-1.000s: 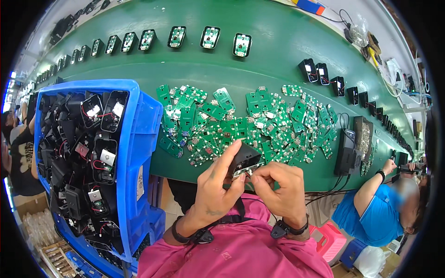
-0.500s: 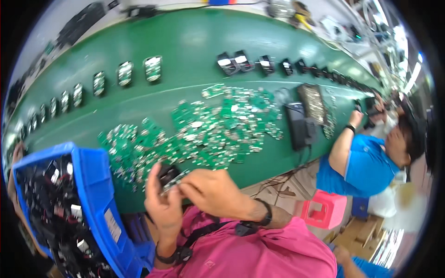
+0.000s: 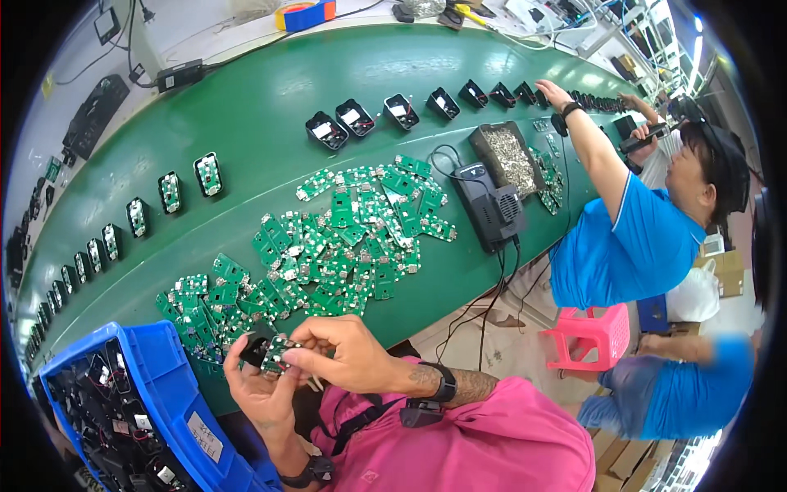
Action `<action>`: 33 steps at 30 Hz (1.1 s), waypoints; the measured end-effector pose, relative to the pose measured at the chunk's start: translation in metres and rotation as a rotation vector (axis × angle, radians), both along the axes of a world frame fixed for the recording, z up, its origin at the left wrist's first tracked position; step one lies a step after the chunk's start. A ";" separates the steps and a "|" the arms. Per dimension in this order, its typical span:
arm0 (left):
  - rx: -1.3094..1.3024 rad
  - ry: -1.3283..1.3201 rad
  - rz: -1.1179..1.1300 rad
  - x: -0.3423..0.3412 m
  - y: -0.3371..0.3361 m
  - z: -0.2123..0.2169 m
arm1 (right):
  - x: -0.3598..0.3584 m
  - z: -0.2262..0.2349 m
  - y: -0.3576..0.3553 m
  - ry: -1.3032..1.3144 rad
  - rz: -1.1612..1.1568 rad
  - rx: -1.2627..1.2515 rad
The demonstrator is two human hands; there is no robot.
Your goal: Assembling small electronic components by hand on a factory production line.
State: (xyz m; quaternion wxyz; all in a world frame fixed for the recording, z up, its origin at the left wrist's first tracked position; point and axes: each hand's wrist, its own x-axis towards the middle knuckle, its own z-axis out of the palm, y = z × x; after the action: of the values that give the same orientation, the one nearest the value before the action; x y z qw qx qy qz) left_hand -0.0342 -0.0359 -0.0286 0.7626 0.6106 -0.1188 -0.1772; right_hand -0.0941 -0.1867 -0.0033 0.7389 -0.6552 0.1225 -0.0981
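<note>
Low in front of me, my left hand (image 3: 266,403) grips a small black plastic housing (image 3: 257,348). My right hand (image 3: 351,354) pinches a green circuit board (image 3: 280,353) by its edge, against the open side of the housing. The board lies tilted there; whether it is seated I cannot tell. Just beyond both hands spreads a loose heap of green circuit boards (image 3: 328,261) with silver parts on them.
At my left stands a blue bin (image 3: 168,373) full of black housings. Housings with boards (image 3: 209,175) line the green table's left; open ones (image 3: 402,111) line its far side. A black power device (image 3: 485,205) and a tray of small metal parts (image 3: 510,160) sit right, near a co-worker (image 3: 631,238).
The view has turned, so the table's things sit further left. Both hands are slightly lower and left, and the board's face now shows. The co-worker's arm now stretches over the row of housings.
</note>
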 end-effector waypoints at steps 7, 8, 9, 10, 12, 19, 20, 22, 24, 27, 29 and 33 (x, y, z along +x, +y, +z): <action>-0.117 0.091 -0.214 0.009 0.012 -0.003 | -0.002 0.006 -0.025 0.022 0.172 0.053; -0.115 0.090 -0.217 0.011 0.013 -0.006 | -0.001 0.008 -0.030 0.014 0.221 -0.068; -0.094 0.081 -0.228 0.013 0.014 -0.008 | -0.001 0.009 -0.032 0.013 0.218 -0.067; -0.073 0.070 -0.239 0.013 0.015 -0.009 | -0.001 0.009 -0.035 -0.060 0.199 -0.188; -0.071 0.058 -0.272 0.013 0.015 -0.010 | -0.001 0.009 -0.039 -0.134 0.177 -0.310; -0.192 0.069 -0.415 0.015 0.015 -0.001 | 0.005 0.021 -0.059 -0.233 0.316 -0.389; -0.202 0.065 -0.384 0.013 0.011 0.004 | 0.008 0.022 -0.059 -0.210 0.326 -0.394; -0.180 0.096 -0.302 0.006 -0.004 0.013 | 0.008 0.024 -0.056 -0.177 0.220 -0.352; -0.178 0.088 -0.222 -0.001 -0.016 0.020 | 0.006 0.028 -0.055 -0.048 0.096 -0.327; -0.212 0.119 -0.322 0.002 -0.022 0.017 | 0.000 0.024 -0.048 -0.025 -0.056 -0.226; -0.258 0.222 -0.411 0.008 -0.023 0.026 | -0.003 0.018 -0.049 0.014 -0.068 -0.132; -0.318 0.360 -0.482 0.014 -0.016 0.026 | 0.000 0.011 -0.047 -0.048 -0.022 -0.161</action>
State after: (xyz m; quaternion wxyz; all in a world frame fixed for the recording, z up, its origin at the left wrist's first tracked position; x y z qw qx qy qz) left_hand -0.0197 -0.0520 -0.0021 0.7932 0.3974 -0.1492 -0.4366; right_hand -0.0942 -0.2342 0.0078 0.6856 -0.7085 0.1038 -0.1312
